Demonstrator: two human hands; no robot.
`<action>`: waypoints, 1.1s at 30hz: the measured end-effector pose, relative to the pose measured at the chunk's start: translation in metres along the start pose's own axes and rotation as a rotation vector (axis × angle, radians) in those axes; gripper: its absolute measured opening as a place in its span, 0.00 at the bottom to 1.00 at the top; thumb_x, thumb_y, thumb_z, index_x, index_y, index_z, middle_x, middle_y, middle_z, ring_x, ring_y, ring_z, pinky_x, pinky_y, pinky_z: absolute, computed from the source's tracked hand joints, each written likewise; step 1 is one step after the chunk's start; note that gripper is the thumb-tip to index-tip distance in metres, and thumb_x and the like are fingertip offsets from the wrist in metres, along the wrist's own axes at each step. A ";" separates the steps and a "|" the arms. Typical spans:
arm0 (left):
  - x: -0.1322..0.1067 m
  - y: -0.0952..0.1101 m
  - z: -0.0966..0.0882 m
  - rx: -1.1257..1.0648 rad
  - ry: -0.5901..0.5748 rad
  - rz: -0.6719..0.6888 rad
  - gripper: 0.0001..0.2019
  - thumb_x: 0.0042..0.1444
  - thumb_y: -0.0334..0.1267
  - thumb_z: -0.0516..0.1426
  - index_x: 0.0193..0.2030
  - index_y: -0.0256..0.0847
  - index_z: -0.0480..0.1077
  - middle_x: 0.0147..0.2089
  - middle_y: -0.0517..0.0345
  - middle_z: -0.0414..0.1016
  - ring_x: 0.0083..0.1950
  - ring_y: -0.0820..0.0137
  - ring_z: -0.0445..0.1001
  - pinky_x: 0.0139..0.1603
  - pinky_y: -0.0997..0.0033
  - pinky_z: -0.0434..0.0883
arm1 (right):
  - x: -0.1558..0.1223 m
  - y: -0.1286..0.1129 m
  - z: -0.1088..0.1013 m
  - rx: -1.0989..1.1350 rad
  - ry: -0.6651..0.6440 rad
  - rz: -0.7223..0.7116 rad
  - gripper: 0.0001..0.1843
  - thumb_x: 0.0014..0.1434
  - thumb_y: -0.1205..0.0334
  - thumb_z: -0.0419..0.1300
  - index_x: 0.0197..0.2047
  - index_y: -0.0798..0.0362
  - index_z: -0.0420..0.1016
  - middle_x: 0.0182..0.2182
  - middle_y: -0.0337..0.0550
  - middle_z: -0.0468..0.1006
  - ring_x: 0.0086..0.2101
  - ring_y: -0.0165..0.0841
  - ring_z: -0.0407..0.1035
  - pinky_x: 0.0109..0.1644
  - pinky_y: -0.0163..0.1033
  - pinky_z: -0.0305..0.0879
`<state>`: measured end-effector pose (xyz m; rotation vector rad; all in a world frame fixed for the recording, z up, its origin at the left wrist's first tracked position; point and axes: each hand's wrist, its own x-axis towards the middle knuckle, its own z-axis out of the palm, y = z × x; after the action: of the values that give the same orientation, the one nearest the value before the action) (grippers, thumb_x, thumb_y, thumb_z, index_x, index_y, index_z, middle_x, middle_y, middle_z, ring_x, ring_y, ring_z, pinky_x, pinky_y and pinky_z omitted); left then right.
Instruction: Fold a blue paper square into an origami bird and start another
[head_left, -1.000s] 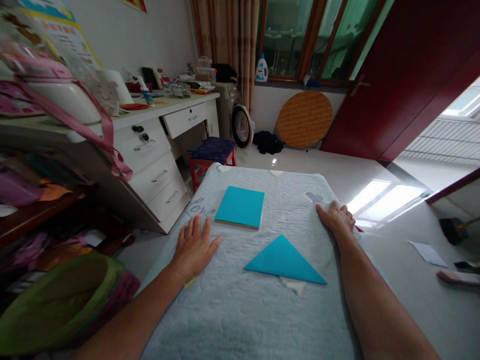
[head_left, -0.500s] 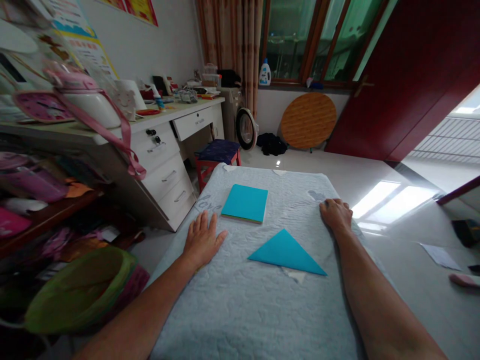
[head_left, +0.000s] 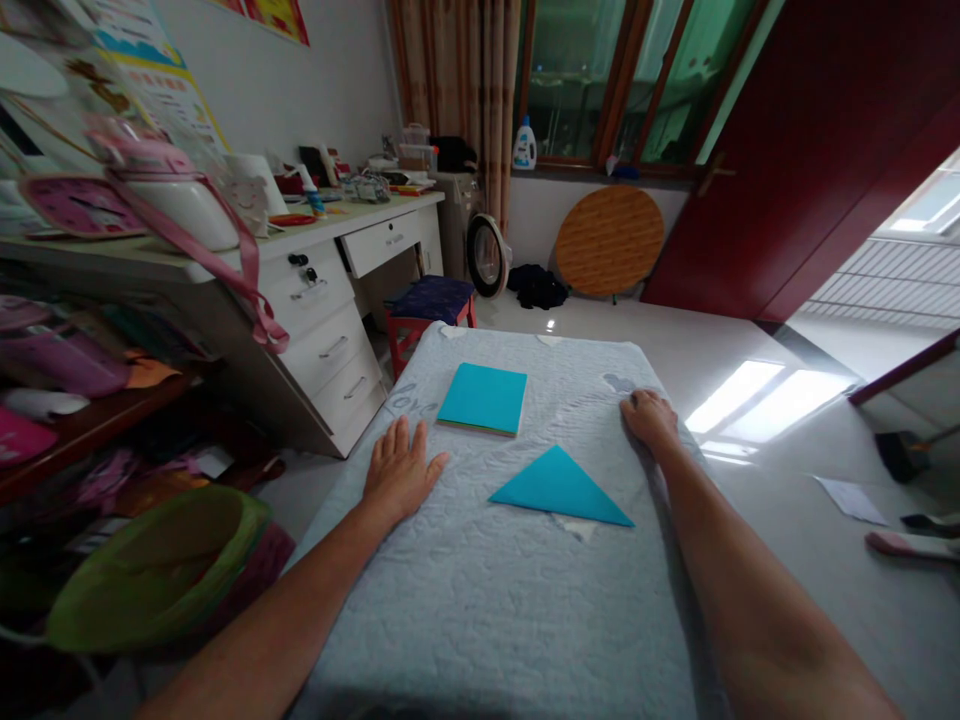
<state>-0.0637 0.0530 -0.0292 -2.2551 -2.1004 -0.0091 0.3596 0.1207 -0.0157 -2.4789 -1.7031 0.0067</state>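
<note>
My left hand (head_left: 399,467) lies palm down on the quilted cloth, fingers stretched and a little apart, holding nothing. Just beyond it is a square stack of blue paper (head_left: 484,400), with paler edges showing along its near side. A blue sheet folded into a triangle (head_left: 562,490) rests between my hands, its long side towards me. My right hand (head_left: 651,415) rests on the cloth near the right edge, apart from the paper. Its fingers are slightly bent, with nothing visible in them.
A pale grey quilted cloth (head_left: 465,600) covers the table. At left stand a green-rimmed bin (head_left: 157,570) and a white desk (head_left: 330,340) carrying bottles and clutter. A red stool (head_left: 427,305) is past the far left corner. A round wooden board (head_left: 609,240) leans by the window.
The view has shifted slightly, so table, papers and hands appear a little further left and up. Both hands stay resting on the cloth, and the papers lie as before.
</note>
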 end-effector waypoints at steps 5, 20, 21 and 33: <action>0.000 0.002 0.000 0.031 -0.004 -0.013 0.35 0.67 0.53 0.44 0.71 0.28 0.54 0.73 0.29 0.50 0.74 0.45 0.50 0.69 0.50 0.52 | -0.031 -0.019 0.013 0.002 -0.024 -0.004 0.32 0.67 0.45 0.45 0.65 0.56 0.64 0.65 0.61 0.63 0.64 0.54 0.56 0.63 0.59 0.52; -0.007 0.004 -0.012 -0.024 -0.032 -0.028 0.34 0.66 0.52 0.46 0.71 0.27 0.55 0.73 0.28 0.51 0.74 0.43 0.50 0.68 0.45 0.53 | -0.051 -0.025 0.002 0.087 -0.013 -0.060 0.30 0.69 0.50 0.45 0.68 0.57 0.60 0.68 0.60 0.59 0.66 0.52 0.52 0.66 0.58 0.48; -0.009 0.006 -0.017 -0.038 -0.034 -0.030 0.34 0.65 0.51 0.47 0.70 0.28 0.56 0.73 0.30 0.52 0.73 0.43 0.51 0.68 0.45 0.54 | -0.054 -0.026 -0.003 0.103 -0.014 -0.080 0.30 0.69 0.52 0.45 0.68 0.58 0.59 0.66 0.61 0.61 0.65 0.51 0.55 0.65 0.55 0.51; -0.039 0.096 -0.050 -0.383 -0.035 0.464 0.21 0.62 0.45 0.56 0.57 0.35 0.70 0.54 0.43 0.73 0.57 0.55 0.69 0.60 0.55 0.67 | -0.146 -0.056 -0.021 0.240 -0.112 -0.521 0.28 0.60 0.56 0.60 0.61 0.57 0.68 0.50 0.56 0.75 0.49 0.45 0.69 0.55 0.48 0.64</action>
<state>0.0311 0.0050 0.0155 -2.9310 -1.6473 -0.3811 0.2562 0.0024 0.0005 -1.8420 -2.1944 0.2822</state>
